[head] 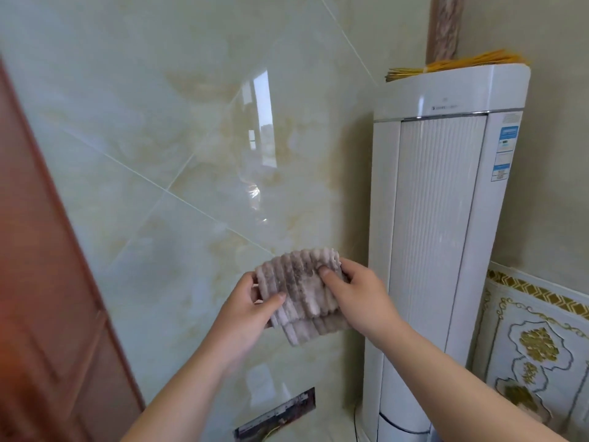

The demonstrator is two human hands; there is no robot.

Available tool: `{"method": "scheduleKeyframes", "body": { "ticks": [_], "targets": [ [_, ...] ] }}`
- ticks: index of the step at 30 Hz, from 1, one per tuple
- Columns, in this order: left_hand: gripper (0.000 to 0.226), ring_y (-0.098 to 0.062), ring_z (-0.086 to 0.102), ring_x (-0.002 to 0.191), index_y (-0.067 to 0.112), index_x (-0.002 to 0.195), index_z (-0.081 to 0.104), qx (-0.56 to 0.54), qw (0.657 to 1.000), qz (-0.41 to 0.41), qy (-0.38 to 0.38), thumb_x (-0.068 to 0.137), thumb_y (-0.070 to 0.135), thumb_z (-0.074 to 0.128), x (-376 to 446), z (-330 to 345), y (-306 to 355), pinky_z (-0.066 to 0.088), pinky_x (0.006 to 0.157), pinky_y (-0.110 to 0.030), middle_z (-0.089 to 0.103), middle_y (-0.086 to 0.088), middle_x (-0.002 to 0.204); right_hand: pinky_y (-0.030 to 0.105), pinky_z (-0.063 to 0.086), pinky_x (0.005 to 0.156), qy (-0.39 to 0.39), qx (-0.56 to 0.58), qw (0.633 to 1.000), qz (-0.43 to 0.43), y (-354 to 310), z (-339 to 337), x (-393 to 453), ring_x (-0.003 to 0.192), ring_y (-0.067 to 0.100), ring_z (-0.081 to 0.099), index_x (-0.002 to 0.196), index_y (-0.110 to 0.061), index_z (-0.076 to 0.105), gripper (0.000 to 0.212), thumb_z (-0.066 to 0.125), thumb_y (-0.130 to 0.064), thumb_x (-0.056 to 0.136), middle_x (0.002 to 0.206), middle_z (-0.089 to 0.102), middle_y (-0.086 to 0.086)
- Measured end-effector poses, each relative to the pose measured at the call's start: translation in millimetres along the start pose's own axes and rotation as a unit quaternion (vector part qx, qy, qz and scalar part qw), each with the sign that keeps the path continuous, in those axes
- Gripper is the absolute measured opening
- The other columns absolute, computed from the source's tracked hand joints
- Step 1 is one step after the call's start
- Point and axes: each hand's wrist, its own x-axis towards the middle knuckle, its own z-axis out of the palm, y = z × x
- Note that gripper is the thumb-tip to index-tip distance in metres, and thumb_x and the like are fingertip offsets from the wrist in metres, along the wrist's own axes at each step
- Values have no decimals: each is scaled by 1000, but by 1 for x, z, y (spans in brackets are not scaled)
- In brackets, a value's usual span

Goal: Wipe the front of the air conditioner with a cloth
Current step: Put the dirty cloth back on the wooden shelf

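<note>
A tall white floor-standing air conditioner (pixel 436 218) stands in the corner at the right, its ribbed front panel facing me. I hold a folded, ribbed grey cloth (pixel 302 291) with dark stains in front of the tiled wall, just left of the unit and apart from it. My left hand (pixel 251 307) grips the cloth's left edge, thumb on its front. My right hand (pixel 353 291) grips its right side, thumb pressed on the upper part. The cloth's lower fold hangs below my fingers.
A glossy marble-tiled wall (pixel 178 154) fills the middle. A brown wooden door (pixel 47 314) stands at the left. A bundle of yellow sticks (pixel 452 63) lies on top of the unit. A patterned white-and-gold panel (pixel 538 349) is at the lower right. A socket plate (pixel 277 416) sits low on the wall.
</note>
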Motion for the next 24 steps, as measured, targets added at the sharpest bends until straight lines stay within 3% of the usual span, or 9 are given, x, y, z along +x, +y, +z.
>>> {"method": "scheduleKeyframes", "body": {
  "ticks": [2, 5, 8, 11, 14, 16, 19, 22, 24],
  "targets": [
    [34, -16, 79, 94, 38, 112, 62, 5, 999, 13, 33, 80, 44, 75, -10, -33, 3, 63, 90, -53, 80, 8, 101, 39, 57, 75, -4, 3, 1000, -15, -16, 25, -9, 83, 19, 69, 92, -25, 71, 22, 62, -44, 96, 82, 74, -4],
    [25, -19, 80, 89, 44, 96, 61, 6, 997, 35, 70, 77, 47, 77, -29, -85, 5, 65, 84, -53, 80, 3, 99, 39, 56, 76, -11, -11, 999, -46, -43, 66, -24, 83, 15, 68, 94, -28, 69, 14, 64, -40, 96, 85, 73, -5],
    [24, -15, 79, 85, 42, 86, 59, 20, 992, 55, 109, 74, 54, 76, -49, -131, 6, 63, 77, -45, 79, 3, 93, 33, 54, 73, -12, -7, 998, -69, -68, 105, -36, 81, 10, 66, 95, -31, 67, 5, 68, -36, 94, 86, 72, -9],
    [30, -18, 68, 71, 34, 85, 54, 61, 985, 75, 141, 77, 58, 71, -67, -166, 10, 52, 71, -41, 72, -1, 82, 22, 52, 67, -26, 10, 996, -89, -87, 135, -45, 80, 4, 66, 100, -34, 65, 8, 71, -33, 94, 89, 73, -13],
    [30, -25, 54, 63, 27, 86, 48, 86, 978, 92, 169, 92, 43, 72, -83, -201, 12, 41, 68, -39, 62, -4, 73, 22, 51, 62, -47, 23, 992, -119, -104, 165, -48, 74, 6, 65, 98, -35, 65, 9, 71, -30, 94, 84, 72, -13],
    [25, -31, 55, 68, 25, 87, 49, 94, 976, 93, 175, 101, 26, 70, -93, -218, 16, 39, 71, -38, 62, -6, 75, 28, 51, 65, -63, 37, 988, -137, -114, 180, -45, 72, 11, 63, 95, -34, 67, 7, 71, -29, 94, 81, 71, -9],
    [15, -27, 56, 73, 22, 94, 55, 103, 971, 89, 199, 104, 20, 66, -110, -243, 25, 38, 73, -36, 65, -7, 82, 25, 49, 61, -112, 64, 977, -167, -133, 202, -40, 71, 14, 62, 94, -35, 68, 6, 67, -29, 94, 78, 69, -8],
    [4, -43, 66, 95, 16, 106, 59, 107, 964, 74, 232, 105, 17, 63, -125, -264, 37, 48, 83, -47, 71, -20, 100, 18, 46, 57, -146, 97, 965, -194, -153, 223, -32, 66, 7, 60, 93, -37, 69, 13, 66, -25, 93, 76, 68, -12],
    [13, -32, 71, 92, 26, 103, 61, 118, 957, 76, 255, 106, 14, 61, -133, -275, 47, 50, 88, -49, 75, -10, 96, 13, 44, 57, -163, 113, 959, -201, -167, 236, -27, 65, 2, 60, 98, -40, 67, 20, 64, -21, 92, 78, 69, -16]
  ]
}}
